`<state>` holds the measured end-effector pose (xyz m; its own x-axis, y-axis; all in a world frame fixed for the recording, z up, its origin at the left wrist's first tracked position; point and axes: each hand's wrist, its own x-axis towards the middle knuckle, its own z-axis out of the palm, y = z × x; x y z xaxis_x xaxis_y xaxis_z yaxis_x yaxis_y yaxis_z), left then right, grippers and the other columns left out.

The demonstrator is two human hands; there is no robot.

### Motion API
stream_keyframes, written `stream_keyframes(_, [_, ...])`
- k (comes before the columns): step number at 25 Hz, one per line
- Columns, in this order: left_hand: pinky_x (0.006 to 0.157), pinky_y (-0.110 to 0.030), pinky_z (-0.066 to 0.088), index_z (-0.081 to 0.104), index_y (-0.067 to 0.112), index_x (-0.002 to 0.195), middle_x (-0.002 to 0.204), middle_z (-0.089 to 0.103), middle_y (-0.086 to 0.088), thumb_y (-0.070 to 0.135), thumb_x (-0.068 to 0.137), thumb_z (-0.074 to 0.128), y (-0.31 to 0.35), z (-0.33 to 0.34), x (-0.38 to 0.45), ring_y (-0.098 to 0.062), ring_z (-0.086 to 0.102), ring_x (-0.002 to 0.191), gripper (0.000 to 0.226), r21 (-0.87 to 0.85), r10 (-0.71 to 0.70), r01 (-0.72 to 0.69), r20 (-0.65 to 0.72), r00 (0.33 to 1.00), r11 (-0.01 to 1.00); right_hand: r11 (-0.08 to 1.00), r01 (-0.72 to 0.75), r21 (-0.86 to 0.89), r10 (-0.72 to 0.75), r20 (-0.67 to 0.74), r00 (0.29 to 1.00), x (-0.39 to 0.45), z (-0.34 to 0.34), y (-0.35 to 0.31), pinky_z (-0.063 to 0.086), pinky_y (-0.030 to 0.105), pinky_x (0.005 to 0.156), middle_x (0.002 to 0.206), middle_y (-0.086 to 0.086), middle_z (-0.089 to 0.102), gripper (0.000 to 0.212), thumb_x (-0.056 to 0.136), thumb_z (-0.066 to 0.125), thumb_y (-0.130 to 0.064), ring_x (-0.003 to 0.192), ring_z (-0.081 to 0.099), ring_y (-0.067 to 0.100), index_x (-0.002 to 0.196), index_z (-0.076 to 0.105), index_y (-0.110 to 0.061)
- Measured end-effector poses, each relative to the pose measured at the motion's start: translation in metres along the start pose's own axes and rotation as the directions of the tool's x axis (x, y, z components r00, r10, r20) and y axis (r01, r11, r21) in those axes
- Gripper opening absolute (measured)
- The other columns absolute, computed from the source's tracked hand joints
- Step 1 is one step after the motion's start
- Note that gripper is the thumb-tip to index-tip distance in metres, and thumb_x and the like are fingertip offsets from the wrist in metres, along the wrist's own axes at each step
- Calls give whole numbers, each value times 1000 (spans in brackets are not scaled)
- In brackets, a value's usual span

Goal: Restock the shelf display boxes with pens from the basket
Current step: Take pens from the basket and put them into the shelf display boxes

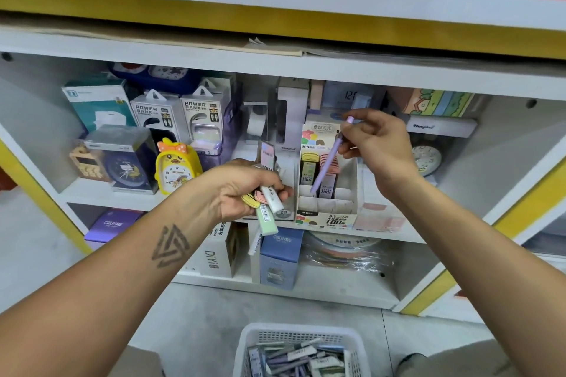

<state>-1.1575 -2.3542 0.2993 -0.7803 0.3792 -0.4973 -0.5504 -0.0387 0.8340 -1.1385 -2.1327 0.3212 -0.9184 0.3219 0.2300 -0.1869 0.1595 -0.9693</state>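
Head view: the right hand point(378, 144) pinches a lilac pen point(326, 162) in its fingers point(347, 148), its tip slanting down into the white display box point(349, 211) on the shelf point(128, 193). The left hand point(245, 190) grips a bundle of pastel pens point(269, 208) just left of the box. The white basket point(245, 343) of pens sits below.

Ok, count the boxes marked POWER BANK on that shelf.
2: both on the middle shelf, side by side; left power bank box, right power bank box. Others may be hidden behind.
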Motion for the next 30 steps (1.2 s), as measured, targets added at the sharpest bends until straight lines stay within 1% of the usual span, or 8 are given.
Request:
stream_keyframes(2, [61, -33, 61, 54, -5, 98, 102, 69, -34, -16, 86, 55, -1, 8, 0, -26, 69, 65, 16, 23, 6, -6, 13, 1000, 1000, 999, -16, 46, 15, 36, 999, -3, -5, 0, 56, 25, 59, 77, 16, 73, 8, 95, 62, 0, 61, 70, 21, 95, 68, -5])
stream_keyframes(5, [55, -33, 60, 56, -8, 100, 94, 70, -32, -18, 84, 58, -5, 20, 2, -26, 70, 61, 19, 42, 13, -14, 10, 1000, 999, 994, -33, 108, 23, 90, 996, -7, -8, 0, 58, 25, 60, 78, 18, 72, 9, 95, 60, 4, 63, 71, 23, 99, 67, 1])
stream_keyframes(9, [64, -38, 60, 57, -5, 97, 81, 67, -24, -14, 85, 60, -5, 24, 7, -25, 68, 59, 15, 19, 1, -1, -31, 1000, 1000, 994, -23, 105, 15, 82, 997, -8, -13, -1, 58, 24, 61, 80, 18, 72, 13, 96, 58, 4, 62, 70, 21, 107, 65, 5])
stream_keyframes(12, [57, -33, 60, 56, -7, 102, 79, 68, -24, -12, 87, 58, -5, 28, 4, -23, 67, 58, 17, -40, -23, 24, 24, 999, 999, 994, -45, 104, 39, 56, 998, -8, -17, 1, 58, 25, 63, 83, 18, 73, 15, 96, 60, 2, 65, 70, 22, 109, 65, 6])
stream_keyframes(17, [55, -31, 59, 55, -12, 114, 82, 70, -28, -15, 84, 62, -6, 31, 3, -25, 68, 61, 31, -23, 44, -44, -7, 999, 999, 985, -116, 128, 114, 24, 993, -8, -24, 3, 57, 22, 59, 73, 15, 73, 5, 93, 65, 1, 61, 71, 21, 92, 69, 2])
stream_keyframes(20, [60, -36, 61, 59, -9, 100, 77, 69, -25, -14, 84, 63, -6, 28, 0, -26, 69, 60, 18, 29, 53, -52, -39, 998, 998, 985, -123, 125, 124, 2, 992, -11, -29, 5, 57, 22, 62, 72, 14, 73, 9, 94, 64, -1, 61, 70, 21, 88, 71, -3])
stream_keyframes(23, [64, -35, 59, 59, -3, 84, 70, 66, -20, -14, 86, 59, -6, 18, -2, -25, 68, 62, 11, 8, 55, -54, -74, 996, 998, 999, -40, 3, 40, 28, 999, -19, -36, 6, 57, 24, 62, 74, 14, 74, 9, 95, 63, -2, 63, 69, 22, 93, 71, -5])
stream_keyframes(30, [68, -37, 58, 57, 3, 88, 67, 68, -14, -10, 91, 54, -4, 10, -9, -23, 69, 73, 13, -30, 24, -26, -64, 998, 999, 970, 96, -225, -71, 113, 991, -33, -33, 7, 55, 24, 59, 78, 20, 71, 10, 96, 59, 1, 60, 67, 22, 106, 60, -1])
